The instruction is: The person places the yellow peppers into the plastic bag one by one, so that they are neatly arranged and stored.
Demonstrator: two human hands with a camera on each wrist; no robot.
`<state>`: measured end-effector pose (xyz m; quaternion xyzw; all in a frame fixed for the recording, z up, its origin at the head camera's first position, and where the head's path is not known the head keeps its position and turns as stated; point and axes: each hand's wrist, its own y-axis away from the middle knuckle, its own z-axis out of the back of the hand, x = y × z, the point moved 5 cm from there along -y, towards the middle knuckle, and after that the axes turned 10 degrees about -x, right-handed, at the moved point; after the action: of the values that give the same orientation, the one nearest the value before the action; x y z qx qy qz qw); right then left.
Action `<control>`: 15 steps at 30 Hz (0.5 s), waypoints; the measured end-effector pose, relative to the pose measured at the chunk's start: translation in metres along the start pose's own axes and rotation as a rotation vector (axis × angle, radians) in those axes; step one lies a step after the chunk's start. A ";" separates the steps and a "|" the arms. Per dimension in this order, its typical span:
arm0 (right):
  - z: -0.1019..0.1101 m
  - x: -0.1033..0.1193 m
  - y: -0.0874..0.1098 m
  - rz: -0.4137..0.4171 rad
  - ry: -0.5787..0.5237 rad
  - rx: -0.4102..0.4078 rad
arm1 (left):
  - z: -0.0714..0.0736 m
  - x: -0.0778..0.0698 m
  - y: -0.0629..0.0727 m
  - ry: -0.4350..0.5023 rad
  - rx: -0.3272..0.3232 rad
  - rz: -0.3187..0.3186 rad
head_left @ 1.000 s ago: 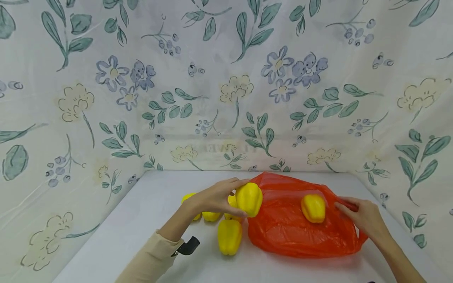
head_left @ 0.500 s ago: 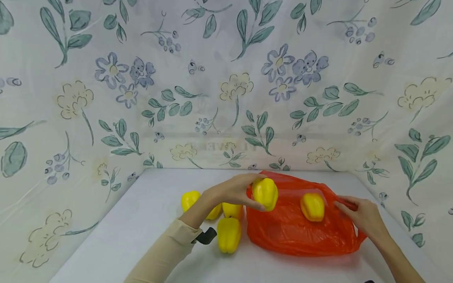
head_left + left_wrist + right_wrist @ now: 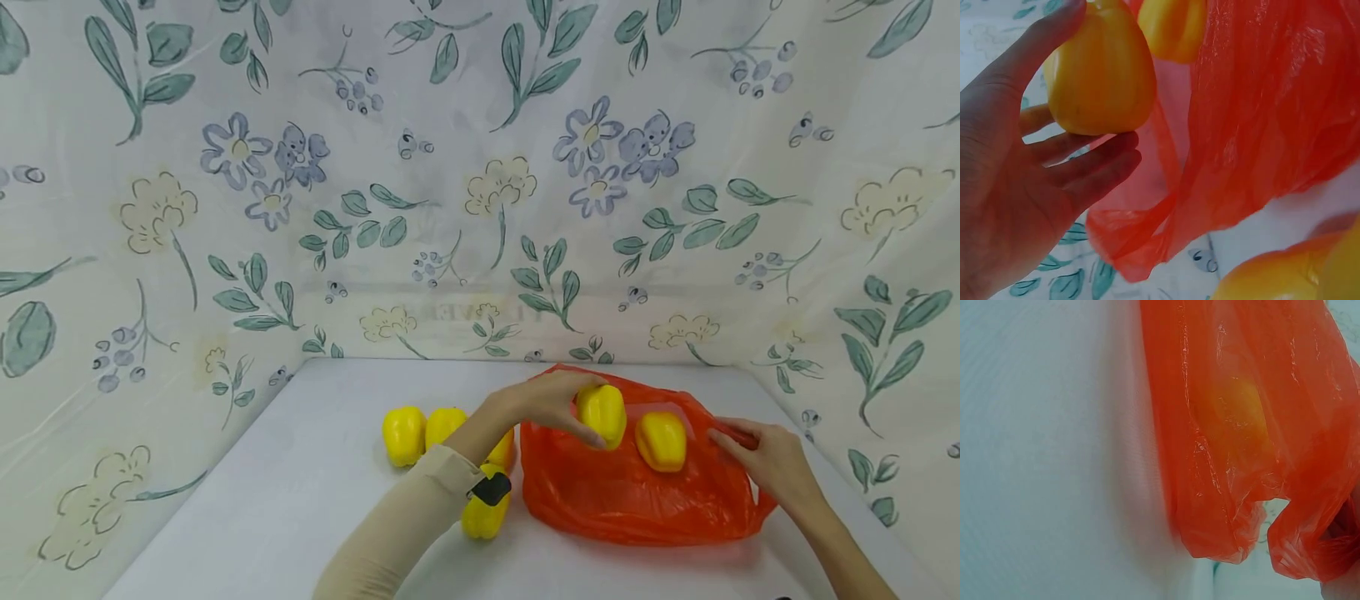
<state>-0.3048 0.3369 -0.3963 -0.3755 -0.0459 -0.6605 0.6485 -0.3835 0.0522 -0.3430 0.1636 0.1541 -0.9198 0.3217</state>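
Between its thumb and fingers, my left hand [image 3: 553, 404] grips a yellow bell pepper [image 3: 602, 417] over the red plastic bag [image 3: 592, 496]. In the left wrist view that held pepper [image 3: 1102, 75] is seen close, with the fingers under it. Another yellow pepper [image 3: 662, 442] lies in the bag, just right of the held one. My right hand [image 3: 776, 458] pinches the bag's right edge near its handle. In the right wrist view the bag [image 3: 1210, 487] shows a yellow pepper through its side, while most of that hand is out of frame.
Left of the bag several yellow peppers stand on the white table [image 3: 315, 433]: one at far left [image 3: 403, 437], one beside it [image 3: 446, 425], and others partly hidden behind my left forearm and its black wrist camera [image 3: 491, 487]. Flowered cloth [image 3: 480, 208] hangs behind and at both sides.
My left hand has carried its pepper rightward from the bag's left edge to over the bag, close to the pepper inside. The right hand and bag have hardly moved.
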 end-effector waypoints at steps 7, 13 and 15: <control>-0.002 -0.001 0.001 -0.009 0.003 0.016 | -0.014 0.004 -0.018 -0.014 0.057 0.120; -0.002 -0.002 0.000 -0.010 0.007 0.018 | -0.022 0.004 -0.030 -0.064 0.107 0.194; -0.001 -0.001 0.000 -0.005 0.006 0.017 | -0.026 0.003 -0.033 -0.065 0.114 0.222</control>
<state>-0.3053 0.3370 -0.3979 -0.3678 -0.0505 -0.6630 0.6501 -0.4017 0.0848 -0.3618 0.1677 0.0721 -0.8907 0.4164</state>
